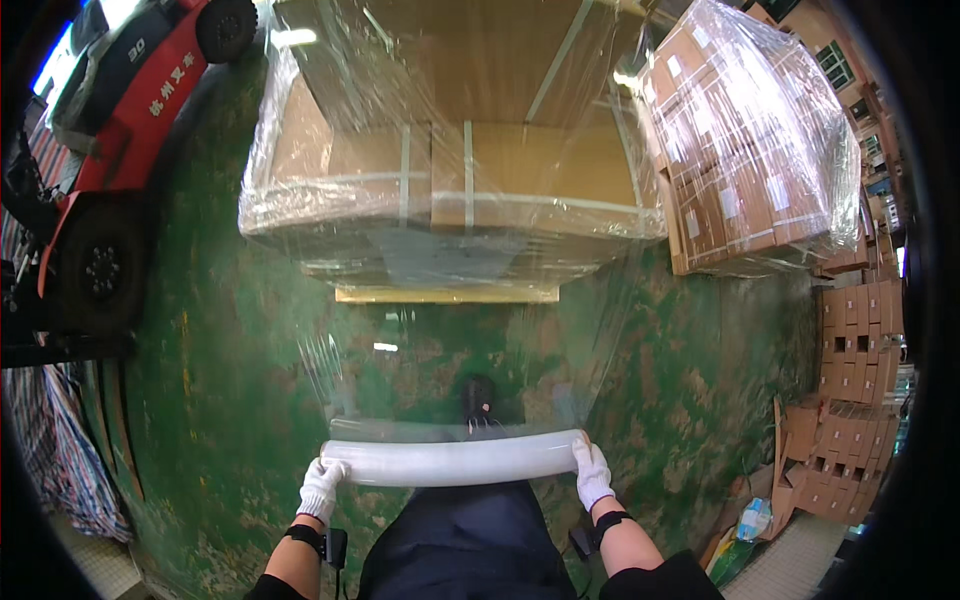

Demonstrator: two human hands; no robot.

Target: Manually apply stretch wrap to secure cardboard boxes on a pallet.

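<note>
A wide roll of clear stretch film (450,459) lies across in front of my body. My left hand (322,486), in a white glove, is closed round the roll's left end. At the right end my right hand (591,471), gloved the same way, grips it too. From the roll a see-through sheet of film (460,350) runs forward to a pallet load of cardboard boxes (540,175). That load is wrapped in shiny film and bound with pale straps. The fingers' undersides are hidden by the roll.
A red forklift (130,110) stands at the left, beside striped cloth (75,470). At the right is another film-wrapped stack of boxes (750,150), with more cartons (855,345) beyond it. A pale pallet edge (447,295) shows under the middle load. The floor (230,370) is worn green.
</note>
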